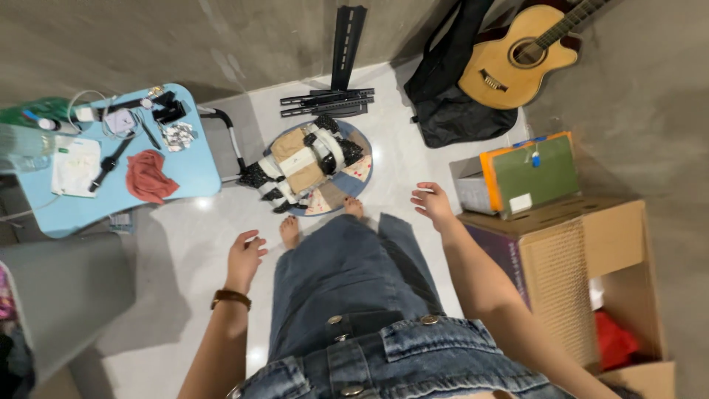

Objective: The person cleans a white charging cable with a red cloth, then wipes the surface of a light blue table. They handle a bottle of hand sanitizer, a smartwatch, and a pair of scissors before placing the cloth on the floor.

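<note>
Even, fairly bright indoor light falls from above, throwing small glare spots on the glossy white floor [185, 244] near the blue bench [199, 174] and soft shadows along the grey walls. The wide lens bends and stretches the edges, and the frame's left side is smeared and soft, while the centre stays reasonably sharp.

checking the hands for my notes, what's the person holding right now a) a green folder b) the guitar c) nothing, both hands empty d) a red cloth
c, the left hand and right hand both hang open over the floor, touching nothing; the red cloth lies on the blue table, and the guitar leans at the wall.
</note>
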